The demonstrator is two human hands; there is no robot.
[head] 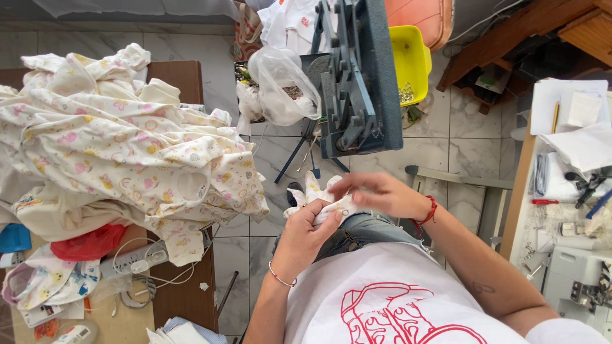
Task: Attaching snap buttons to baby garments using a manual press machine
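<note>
Fabric is being gripped by both hands: a small printed garment piece is being pinched over the lap, below the blue press. It is being clenched from five o'clock by the left hand and nipped from three o'clock by the right hand. Its long axis is running nine to three; the garment pile is lying toward nine o'clock.

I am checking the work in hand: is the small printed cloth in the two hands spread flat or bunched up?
Bunched up. The small printed cloth is crumpled between the left hand and the right hand, with folds sticking out, not flat.
</note>
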